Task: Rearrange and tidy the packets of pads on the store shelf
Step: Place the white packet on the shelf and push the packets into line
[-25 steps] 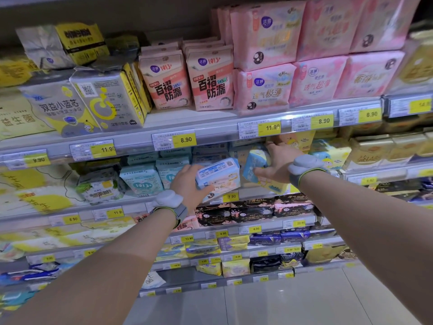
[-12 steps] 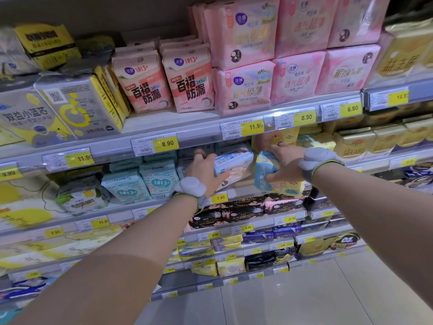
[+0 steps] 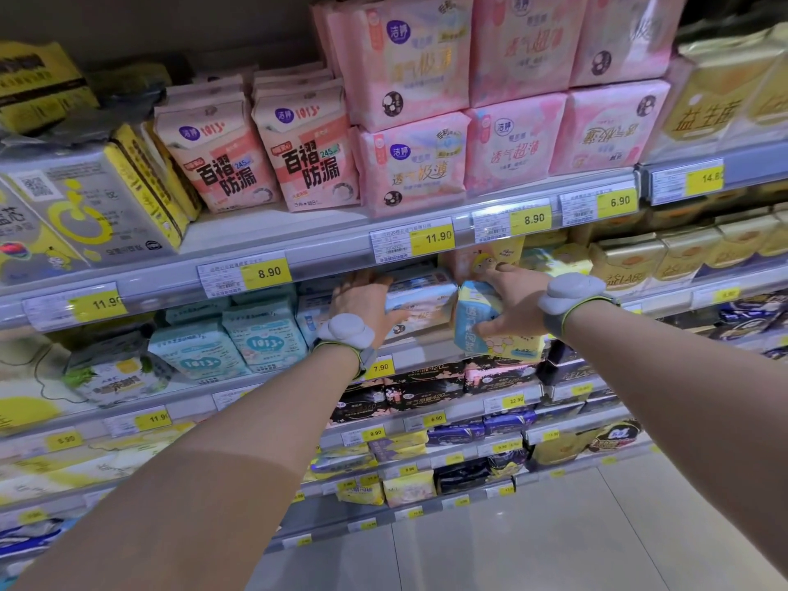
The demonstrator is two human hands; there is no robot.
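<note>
Here both of the person's hands are reaching into the second shelf level, under the rail carrying the 8.90 price tag (image 3: 264, 273) and the 11.90 price tag (image 3: 431, 238). The left hand (image 3: 362, 302) is wrapped around the left end of a pale blue-and-white packet (image 3: 420, 302), fingers over its top and thumb along its lower front edge; the packet lies lengthwise, pointing away from the hand toward the right and reaching back under the shelf rail. Just beside it, the right hand (image 3: 511, 305) grips a light blue packet (image 3: 475, 319) standing on end, fingers curled over its top and thumb pressed on its face, with the packet's lower part resting against a yellow packet (image 3: 518, 351) just below the hand. The two held packets are almost touching between the hands. Each wrist wears a grey wristband device (image 3: 345, 332). To the left of the left hand stand teal 1013 packets (image 3: 260, 339), upright in a row. Above both hands, on the next shelf up, sit salmon packets (image 3: 307, 151) and stacked pink packets (image 3: 409, 164). Beyond the right hand, gold packets (image 3: 627, 266) line the same level. Below the hands, black packets (image 3: 422, 388) fill the lower shelf.
</note>
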